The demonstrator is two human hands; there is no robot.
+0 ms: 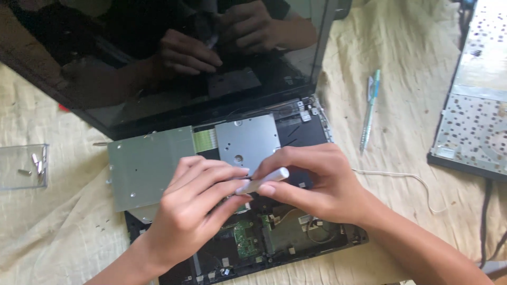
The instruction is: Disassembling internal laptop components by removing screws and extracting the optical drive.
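An opened laptop (296,132) lies in front of me with its keyboard deck removed, showing a grey metal plate (150,163), a silver drive cover (248,138) and a green circuit board (244,237). My right hand (317,182) grips a white tool handle (264,180), a screwdriver by the look of it, angled down to the left. My left hand (195,206) rests beside it, fingertips touching the tool's lower end. The tip is hidden under my fingers. The dark screen (158,58) reflects both hands.
A clear plastic tray (21,166) with several small screws sits at the left. A teal pen (369,111) lies to the right, a thin white cable (412,179) below it. A detached keyboard panel (475,105) rests at the far right. Beige cloth (53,237) covers the surface.
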